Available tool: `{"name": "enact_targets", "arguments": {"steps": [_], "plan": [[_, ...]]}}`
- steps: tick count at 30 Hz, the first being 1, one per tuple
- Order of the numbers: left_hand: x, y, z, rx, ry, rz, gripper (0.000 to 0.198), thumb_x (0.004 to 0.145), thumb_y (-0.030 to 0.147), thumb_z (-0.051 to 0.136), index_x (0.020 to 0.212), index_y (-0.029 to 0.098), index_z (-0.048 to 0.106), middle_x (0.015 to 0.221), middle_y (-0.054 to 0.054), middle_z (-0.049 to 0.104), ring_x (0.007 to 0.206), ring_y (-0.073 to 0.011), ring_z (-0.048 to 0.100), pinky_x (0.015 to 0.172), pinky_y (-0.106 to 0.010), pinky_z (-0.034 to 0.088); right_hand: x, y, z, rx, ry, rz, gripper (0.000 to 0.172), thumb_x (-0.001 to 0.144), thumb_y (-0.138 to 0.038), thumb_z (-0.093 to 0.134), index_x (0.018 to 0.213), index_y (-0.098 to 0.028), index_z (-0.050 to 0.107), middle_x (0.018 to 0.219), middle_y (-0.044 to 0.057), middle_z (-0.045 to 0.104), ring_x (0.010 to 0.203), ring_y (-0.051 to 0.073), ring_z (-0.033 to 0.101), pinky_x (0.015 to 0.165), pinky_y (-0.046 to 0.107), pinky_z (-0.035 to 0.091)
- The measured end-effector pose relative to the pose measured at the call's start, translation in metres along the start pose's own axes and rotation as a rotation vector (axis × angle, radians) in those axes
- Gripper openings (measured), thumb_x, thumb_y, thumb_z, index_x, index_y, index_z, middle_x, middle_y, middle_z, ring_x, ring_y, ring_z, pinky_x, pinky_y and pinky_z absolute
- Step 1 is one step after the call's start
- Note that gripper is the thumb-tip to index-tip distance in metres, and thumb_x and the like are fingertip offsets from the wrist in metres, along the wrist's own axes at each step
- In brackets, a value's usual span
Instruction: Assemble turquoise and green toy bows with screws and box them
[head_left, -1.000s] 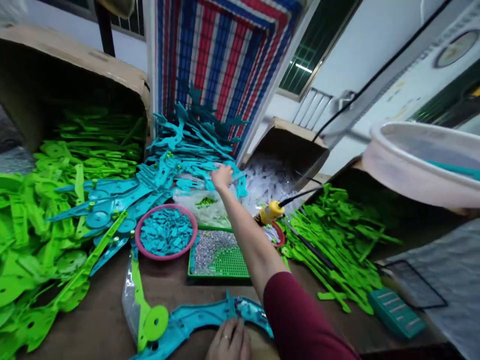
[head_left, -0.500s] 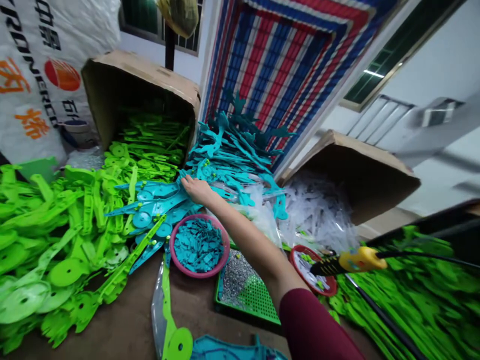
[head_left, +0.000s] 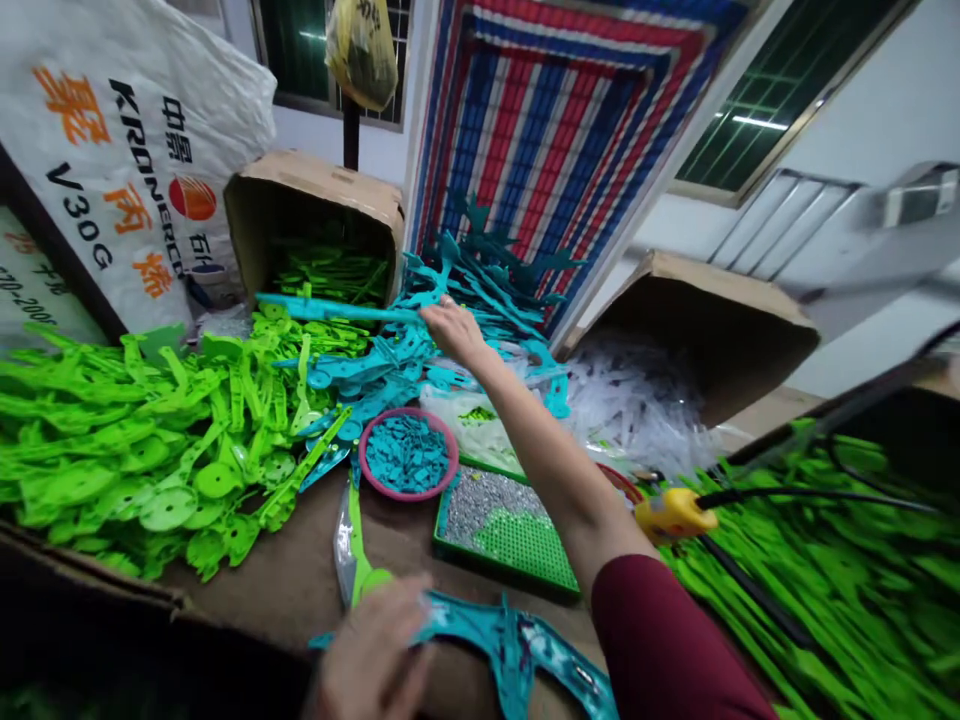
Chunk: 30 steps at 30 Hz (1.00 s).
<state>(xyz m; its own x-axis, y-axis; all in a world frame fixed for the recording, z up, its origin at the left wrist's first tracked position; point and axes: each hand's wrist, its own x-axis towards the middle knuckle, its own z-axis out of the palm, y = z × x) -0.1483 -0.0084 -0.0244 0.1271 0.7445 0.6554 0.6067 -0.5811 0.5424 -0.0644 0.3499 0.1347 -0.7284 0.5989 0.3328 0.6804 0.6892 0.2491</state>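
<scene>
My right hand [head_left: 454,330], at the end of a maroon sleeve, is closed on one end of a long, flat teal plastic part [head_left: 345,310]. That part points left above the heap of similar teal parts [head_left: 375,370]. My left hand [head_left: 379,640], blurred at the bottom, has its fingers apart over the left end of a curved teal plastic frame [head_left: 480,625]. Whether it touches the frame I cannot tell. Beside it lies a lime-green part with a round end [head_left: 356,545], partly covered by the hand.
A pink bowl [head_left: 365,470] holds small teal pieces. A green perforated tray [head_left: 525,545] contains small metal bits. Lime-green parts [head_left: 217,480] are heaped left. Cardboard boxes [head_left: 315,170] stand behind. A yellow-bodied tool [head_left: 675,515] with a cable hangs at the right.
My right hand has lifted a long teal part up and to the right from the teal heap. My left hand has come into view at the bottom. The camera view has shifted.
</scene>
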Motion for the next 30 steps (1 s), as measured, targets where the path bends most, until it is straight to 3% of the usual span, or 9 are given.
{"name": "enact_targets", "arguments": {"steps": [3,4,6,10,13,16,21,26,30], "plan": [[0.026,-0.011,-0.045,-0.198,0.353,-0.556,0.032,0.094,0.034,0.065,0.126,0.029,0.065,0.115,-0.006,0.073,0.099,-0.023,0.071,0.084,-0.033,0.06,-0.012,-0.017,-0.059,0.125,0.118,-0.03,0.021,0.096,-0.014,0.042,0.102,-0.015,0.062,0.099,0.012,0.066,0.113,0.028,0.048,0.088,0.036,0.038],[0.037,-0.013,-0.058,-0.348,0.492,-0.647,0.032,0.091,0.04,0.069,0.12,0.027,0.069,0.119,-0.006,0.072,0.101,-0.0221,0.071,0.083,-0.03,0.059,-0.019,-0.029,-0.079,0.219,0.149,-0.095,0.016,0.093,-0.014,0.047,0.1,-0.015,0.061,0.096,0.009,0.065,0.108,0.025,0.049,0.087,0.034,0.038],[0.056,-0.011,-0.078,-0.633,0.643,-0.662,0.042,0.082,0.046,0.077,0.118,0.026,0.07,0.128,-0.006,0.069,0.113,-0.0227,0.067,0.088,-0.028,0.057,-0.039,-0.058,-0.114,0.449,0.143,-0.284,0.011,0.09,-0.013,0.053,0.099,-0.016,0.059,0.092,0.003,0.062,0.095,0.018,0.051,0.084,0.03,0.038],[0.06,0.015,-0.083,-0.913,0.62,-0.563,0.054,0.07,0.054,0.085,0.115,0.028,0.071,0.126,-0.005,0.07,0.121,-0.0256,0.063,0.1,-0.035,0.053,-0.108,-0.113,-0.146,0.848,-0.058,-0.556,0.014,0.088,-0.016,0.061,0.101,-0.016,0.056,0.092,-0.001,0.059,0.084,0.011,0.051,0.079,0.026,0.04],[0.042,0.042,-0.061,-0.984,0.583,-0.631,0.049,0.07,0.056,0.085,0.106,0.025,0.071,0.106,-0.004,0.075,0.108,-0.026,0.068,0.096,-0.039,0.054,-0.172,-0.128,-0.13,1.102,-0.255,-0.503,0.02,0.09,-0.025,0.062,0.107,-0.015,0.055,0.096,0.003,0.062,0.086,0.014,0.056,0.077,0.027,0.047],[0.027,0.059,-0.025,-1.048,0.529,-0.782,0.048,0.065,0.055,0.088,0.09,0.019,0.07,0.084,-0.002,0.072,0.086,-0.0215,0.069,0.081,-0.033,0.055,-0.224,-0.122,-0.094,1.253,-0.406,-0.29,0.027,0.092,-0.035,0.058,0.114,-0.019,0.054,0.103,0.006,0.066,0.091,0.018,0.065,0.077,0.033,0.055],[0.027,0.064,0.048,-1.083,0.553,-0.873,0.053,0.064,0.06,0.086,0.064,0.017,0.055,0.06,0.004,0.053,0.057,-0.009,0.05,0.058,-0.022,0.045,-0.284,-0.102,-0.04,0.878,-0.185,-0.03,0.07,0.077,-0.038,0.075,0.138,-0.022,0.046,0.121,0.015,0.06,0.111,0.033,0.064,0.094,0.054,0.057],[0.031,0.085,0.106,-1.131,0.438,-0.89,0.052,0.072,0.064,0.078,0.07,0.016,0.058,0.067,0.001,0.057,0.066,-0.0113,0.054,0.062,-0.023,0.048,-0.34,-0.074,-0.015,0.659,-0.141,0.022,0.063,0.085,-0.027,0.058,0.146,-0.028,0.044,0.107,0.012,0.058,0.096,0.033,0.066,0.087,0.056,0.059],[-0.004,0.106,0.113,-1.116,0.248,-0.878,0.049,0.078,0.055,0.077,0.109,0.017,0.068,0.101,-0.008,0.07,0.095,-0.0201,0.066,0.08,-0.031,0.055,-0.37,-0.057,-0.006,0.66,-0.225,0.038,0.055,0.086,-0.029,0.057,0.141,-0.029,0.052,0.1,0.011,0.06,0.093,0.032,0.066,0.084,0.05,0.058]]}}
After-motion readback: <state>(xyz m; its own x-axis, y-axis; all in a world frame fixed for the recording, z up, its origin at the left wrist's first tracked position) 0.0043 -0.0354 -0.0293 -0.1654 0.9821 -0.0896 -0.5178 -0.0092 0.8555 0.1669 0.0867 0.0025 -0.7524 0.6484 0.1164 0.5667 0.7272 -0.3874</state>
